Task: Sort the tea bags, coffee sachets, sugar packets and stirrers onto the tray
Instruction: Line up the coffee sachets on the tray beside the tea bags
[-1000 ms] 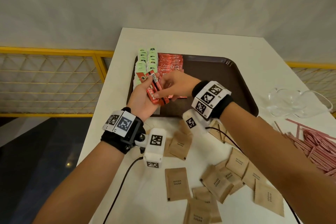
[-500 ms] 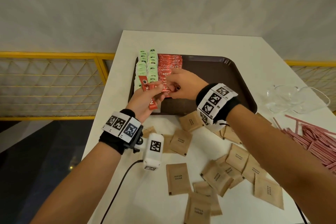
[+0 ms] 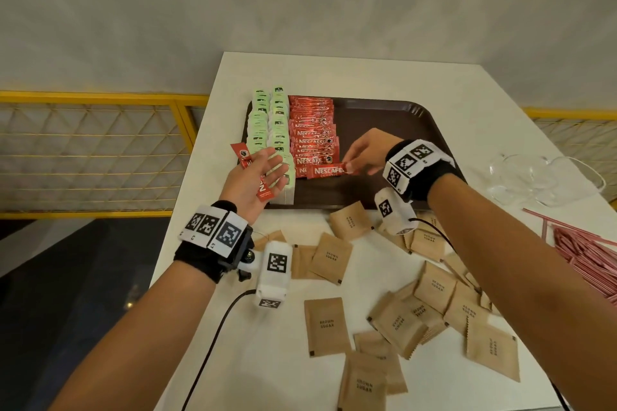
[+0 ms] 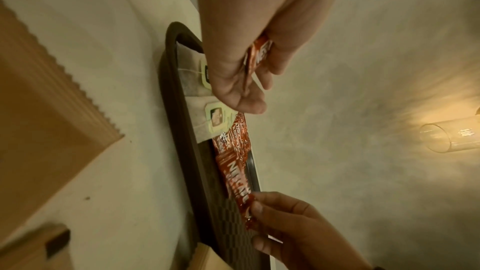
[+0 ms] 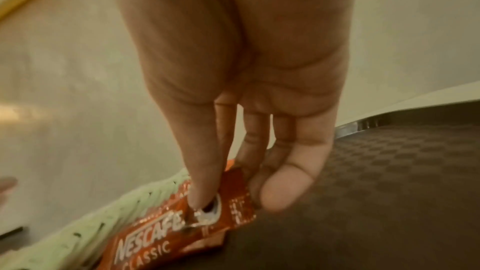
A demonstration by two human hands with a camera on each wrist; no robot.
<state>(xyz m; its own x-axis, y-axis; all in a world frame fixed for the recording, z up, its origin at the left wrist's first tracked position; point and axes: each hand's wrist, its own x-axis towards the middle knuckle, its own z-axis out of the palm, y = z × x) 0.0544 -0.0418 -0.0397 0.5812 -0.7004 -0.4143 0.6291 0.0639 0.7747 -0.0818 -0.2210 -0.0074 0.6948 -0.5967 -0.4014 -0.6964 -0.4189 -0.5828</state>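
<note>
Right hand (image 3: 369,152) pinching red "NESCAFE CLASSIC" sachet (image 3: 329,171) on brown tray (image 3: 394,117), left hand (image 3: 255,178) gripping red sachets (image 3: 263,188), "BROWN SUGAR" packets (image 3: 327,325) on table (image 3: 367,73).

A dark brown tray (image 3: 384,117) sits on the white table (image 3: 334,77). At the tray's 9 o'clock side run two columns of green tea bags (image 3: 270,123), and just beside them a column of red coffee sachets (image 3: 312,130). The right hand (image 3: 367,150) pinches one red sachet (image 3: 329,171) at the near end of that column. The left hand (image 3: 253,182), at the tray's 8 o'clock corner, holds spare red sachets (image 3: 248,170) against its palm. Brown sugar packets (image 3: 417,307) lie scattered toward 6 o'clock; pink stirrers (image 3: 591,253) are heaped at 3 o'clock
</note>
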